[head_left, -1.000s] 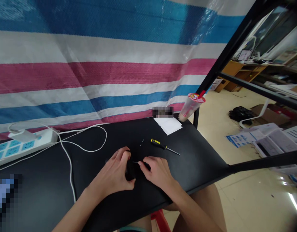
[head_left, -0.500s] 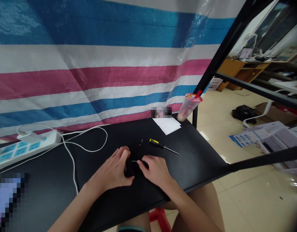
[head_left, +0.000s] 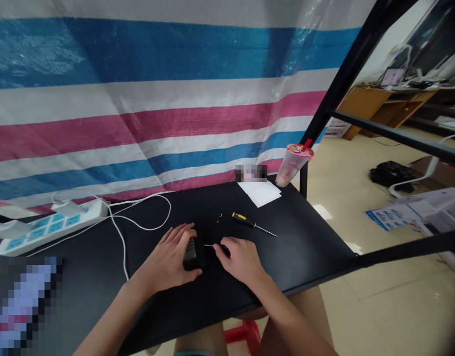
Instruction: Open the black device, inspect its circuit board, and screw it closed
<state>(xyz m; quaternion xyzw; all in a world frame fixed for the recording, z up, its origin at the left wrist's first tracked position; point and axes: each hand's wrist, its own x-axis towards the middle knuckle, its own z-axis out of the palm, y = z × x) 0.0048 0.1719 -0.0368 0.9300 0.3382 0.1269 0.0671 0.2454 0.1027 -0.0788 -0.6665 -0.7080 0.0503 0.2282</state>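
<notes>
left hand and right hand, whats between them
The head view shows a small black device between the left hand and right hand, a small screwdriver's metal shaft pointing at it from the right hand.

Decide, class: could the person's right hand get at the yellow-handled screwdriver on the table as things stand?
Probably yes. The right hand lies close to the yellow-handled screwdriver, and nothing stands between them on the black table. It seems to be pinching a thin metal-shafted tool, though, so it would likely need to put that down first.
</notes>
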